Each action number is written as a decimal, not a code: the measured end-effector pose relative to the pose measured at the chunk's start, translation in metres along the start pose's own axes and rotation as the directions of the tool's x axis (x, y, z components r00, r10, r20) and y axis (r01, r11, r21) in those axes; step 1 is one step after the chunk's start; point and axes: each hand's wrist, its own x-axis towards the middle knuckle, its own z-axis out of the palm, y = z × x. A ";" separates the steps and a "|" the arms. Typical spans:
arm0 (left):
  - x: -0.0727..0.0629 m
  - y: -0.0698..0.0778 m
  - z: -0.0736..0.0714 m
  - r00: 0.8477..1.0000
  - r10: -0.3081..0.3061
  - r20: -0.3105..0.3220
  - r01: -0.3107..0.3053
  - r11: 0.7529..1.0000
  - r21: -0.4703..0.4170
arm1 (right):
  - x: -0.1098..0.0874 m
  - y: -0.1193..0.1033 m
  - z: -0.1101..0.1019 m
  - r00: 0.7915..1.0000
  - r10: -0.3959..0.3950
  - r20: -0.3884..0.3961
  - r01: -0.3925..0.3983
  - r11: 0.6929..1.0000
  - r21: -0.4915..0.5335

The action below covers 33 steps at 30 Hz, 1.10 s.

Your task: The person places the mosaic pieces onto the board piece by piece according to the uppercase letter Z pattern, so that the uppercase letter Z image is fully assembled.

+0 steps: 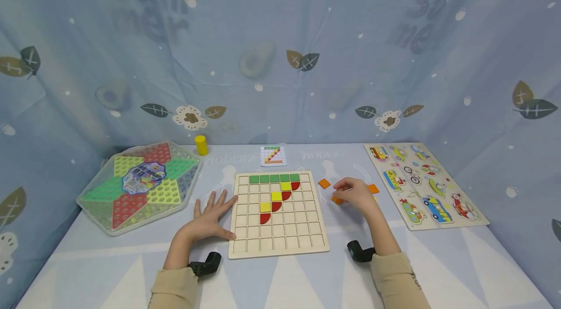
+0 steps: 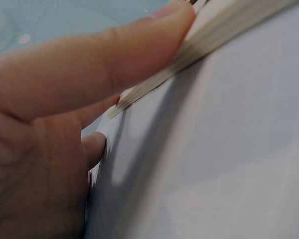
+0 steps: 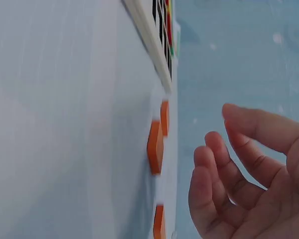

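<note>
A wooden grid board [image 1: 302, 231] lies on the table with a row of green squares [image 1: 274, 178] along its top. Below, yellow squares [image 1: 265, 207] and red quarter-round tiles [image 1: 265, 218] form a diagonal. My left hand [image 1: 210, 221] is spread at the board's left side, its thumb [image 2: 134, 50] against the edge. To the right of the board my right hand [image 1: 357, 195] hovers over loose orange tiles, fingers bent and thumb tip close to the index finger. Nothing shows between them in the right wrist view, where an orange tile [image 3: 155, 147] lies below the hand.
Behind the board lies a pattern card [image 1: 281, 157] with a coloured grid. A Chinese checkers set [image 1: 144, 182] stands at the left, beside a yellow cylinder [image 1: 201, 145]. A vehicle peg puzzle [image 1: 420, 187] lies at the right. A printed curtain [image 1: 280, 95] hangs behind the table.
</note>
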 end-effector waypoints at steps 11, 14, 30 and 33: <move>0.002 -0.002 0.001 1.000 -0.012 0.012 0.012 1.000 -0.009 | 0.002 0.038 -0.035 0.983 0.093 -0.159 -0.120 0.978 -0.173; 0.002 -0.002 0.001 1.000 -0.012 0.013 0.012 1.000 -0.004 | 0.002 0.046 -0.037 0.978 0.133 -0.162 -0.166 0.963 -0.211; 0.000 -0.001 0.000 1.000 -0.004 0.006 0.004 1.000 -0.007 | 0.002 0.031 -0.031 0.995 0.039 -0.087 -0.040 0.999 -0.009; 0.001 -0.001 0.000 1.000 -0.005 0.004 0.005 1.000 -0.004 | 0.002 0.015 -0.018 1.000 -0.001 0.004 0.000 0.990 0.139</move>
